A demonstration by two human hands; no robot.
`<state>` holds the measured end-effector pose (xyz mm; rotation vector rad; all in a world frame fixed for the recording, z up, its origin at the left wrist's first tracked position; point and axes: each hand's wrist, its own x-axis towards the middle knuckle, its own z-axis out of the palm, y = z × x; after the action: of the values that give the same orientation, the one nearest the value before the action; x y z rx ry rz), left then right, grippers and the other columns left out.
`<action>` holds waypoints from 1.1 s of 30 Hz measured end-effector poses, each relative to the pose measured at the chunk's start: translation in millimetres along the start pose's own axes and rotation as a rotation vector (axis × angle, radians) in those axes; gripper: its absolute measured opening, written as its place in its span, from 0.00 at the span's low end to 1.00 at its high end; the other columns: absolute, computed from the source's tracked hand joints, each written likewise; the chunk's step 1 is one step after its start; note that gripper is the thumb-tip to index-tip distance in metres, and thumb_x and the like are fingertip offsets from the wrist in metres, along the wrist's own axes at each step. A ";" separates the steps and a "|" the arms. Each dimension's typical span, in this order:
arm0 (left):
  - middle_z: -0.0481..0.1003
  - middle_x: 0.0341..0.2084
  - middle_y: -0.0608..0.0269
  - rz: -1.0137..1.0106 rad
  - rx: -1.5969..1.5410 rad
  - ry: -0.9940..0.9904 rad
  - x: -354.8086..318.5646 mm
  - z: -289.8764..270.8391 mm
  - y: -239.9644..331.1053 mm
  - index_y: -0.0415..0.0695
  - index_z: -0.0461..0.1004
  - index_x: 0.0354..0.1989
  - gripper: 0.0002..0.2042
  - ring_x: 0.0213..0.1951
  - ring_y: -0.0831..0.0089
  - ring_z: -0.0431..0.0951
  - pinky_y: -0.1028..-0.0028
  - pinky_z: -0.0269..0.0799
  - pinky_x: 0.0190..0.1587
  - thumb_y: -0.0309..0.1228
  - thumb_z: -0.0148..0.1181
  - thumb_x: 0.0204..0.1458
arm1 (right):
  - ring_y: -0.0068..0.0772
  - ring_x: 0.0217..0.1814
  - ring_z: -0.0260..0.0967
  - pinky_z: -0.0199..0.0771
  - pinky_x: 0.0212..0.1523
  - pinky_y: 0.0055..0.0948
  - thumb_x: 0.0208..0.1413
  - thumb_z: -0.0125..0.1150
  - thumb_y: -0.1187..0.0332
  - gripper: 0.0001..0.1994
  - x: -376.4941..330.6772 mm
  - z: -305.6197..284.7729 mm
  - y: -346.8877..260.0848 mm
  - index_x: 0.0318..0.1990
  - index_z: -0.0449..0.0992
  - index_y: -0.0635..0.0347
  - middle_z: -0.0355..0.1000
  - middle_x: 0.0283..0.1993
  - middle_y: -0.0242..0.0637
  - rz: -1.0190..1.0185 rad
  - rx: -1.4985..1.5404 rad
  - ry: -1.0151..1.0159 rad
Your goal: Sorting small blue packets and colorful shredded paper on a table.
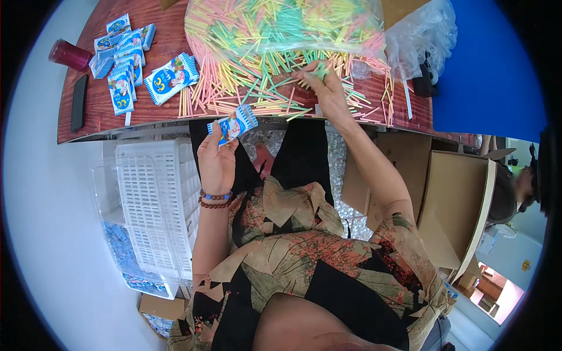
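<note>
My left hand (216, 158) pinches a small blue-and-white packet (234, 125) between thumb and fingers, just off the table's near edge. My right hand (329, 93) reaches over the pile of thin pink, yellow and green sticks (252, 82). Its fingers are closed on a few sticks (319, 71), mostly greenish; their exact number is hidden. Behind the pile lies a large clear plastic bag (287, 26) full of the same sticks. A larger blue-and-white packet (171, 79) rests left of the pile, beside a heap of similar packets (123, 64).
A dark red jar (70, 55) lies at the far left, near a black flat object (79, 103). Crumpled clear plastic bags (424, 35) sit at the right. Below the table stand a white basket (152, 199) and a cardboard box (453, 205). Another person is at the far right.
</note>
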<state>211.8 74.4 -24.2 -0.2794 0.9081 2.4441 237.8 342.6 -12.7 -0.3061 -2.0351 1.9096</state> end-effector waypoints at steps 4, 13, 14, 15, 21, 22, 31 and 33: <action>0.79 0.34 0.65 -0.005 0.031 0.023 -2.6 -1.8 0.2 0.43 0.77 0.34 0.09 0.34 0.80 0.76 0.77 0.69 0.35 0.35 0.56 0.59 | 0.22 0.48 0.68 0.67 0.51 0.23 0.64 0.49 0.72 0.08 -2.8 5.1 -5.6 0.49 0.68 0.60 0.71 0.44 0.34 0.030 -0.071 -0.026; 0.76 0.32 0.65 -0.004 0.006 0.053 -2.3 14.5 -4.5 0.40 0.74 0.36 0.09 0.30 0.81 0.70 0.77 0.66 0.36 0.33 0.54 0.61 | 0.25 0.49 0.68 0.65 0.53 0.25 0.65 0.47 0.72 0.05 5.4 4.1 -10.9 0.44 0.68 0.62 0.71 0.42 0.37 0.105 0.073 -0.036; 0.76 0.31 0.66 0.002 0.011 0.036 -1.8 14.8 -4.4 0.40 0.74 0.35 0.09 0.30 0.81 0.70 0.77 0.66 0.36 0.34 0.54 0.61 | 0.28 0.49 0.69 0.65 0.55 0.28 0.65 0.46 0.72 0.05 8.0 4.2 -13.4 0.43 0.67 0.62 0.70 0.41 0.37 0.141 0.212 0.001; 0.76 0.31 0.66 0.007 0.016 0.019 -1.4 15.4 -4.4 0.41 0.74 0.34 0.09 0.30 0.80 0.70 0.76 0.66 0.36 0.34 0.54 0.61 | 0.28 0.49 0.69 0.65 0.55 0.28 0.65 0.46 0.72 0.05 10.6 4.0 -13.1 0.43 0.67 0.62 0.70 0.41 0.37 0.140 0.212 -0.001; 0.78 0.34 0.64 -0.018 -0.046 -0.059 5.4 28.6 -5.8 0.40 0.76 0.34 0.11 0.34 0.79 0.74 0.76 0.68 0.37 0.35 0.54 0.60 | 0.41 0.52 0.69 0.65 0.62 0.42 0.64 0.45 0.73 0.05 20.0 6.9 -24.1 0.43 0.66 0.65 0.69 0.37 0.40 0.111 0.907 -0.001; 0.78 0.34 0.64 -0.009 -0.045 -0.056 7.3 31.7 -6.0 0.40 0.76 0.34 0.11 0.34 0.79 0.74 0.76 0.68 0.37 0.35 0.54 0.60 | 0.44 0.55 0.67 0.64 0.63 0.42 0.65 0.44 0.72 0.07 18.4 12.4 -34.7 0.43 0.65 0.66 0.69 0.39 0.42 0.090 0.864 0.019; 0.77 0.32 0.64 0.059 -0.063 -0.073 18.3 51.7 -12.2 0.40 0.76 0.33 0.12 0.30 0.78 0.72 0.75 0.68 0.36 0.37 0.54 0.61 | 0.52 0.64 0.60 0.71 0.49 0.38 0.67 0.41 0.66 0.08 -3.2 74.8 -81.2 0.46 0.66 0.56 0.71 0.47 0.47 -0.203 0.741 -0.004; 0.78 0.32 0.65 0.065 -0.065 -0.093 18.1 50.6 -11.8 0.41 0.76 0.34 0.12 0.31 0.78 0.73 0.75 0.68 0.36 0.37 0.54 0.61 | 0.53 0.65 0.59 0.70 0.51 0.39 0.67 0.41 0.65 0.08 -7.1 84.0 -82.7 0.47 0.65 0.56 0.71 0.48 0.47 -0.234 0.716 0.024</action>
<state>202.0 122.3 1.0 -0.1597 0.8106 2.5271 218.0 256.0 65.1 0.0849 -1.1827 2.2911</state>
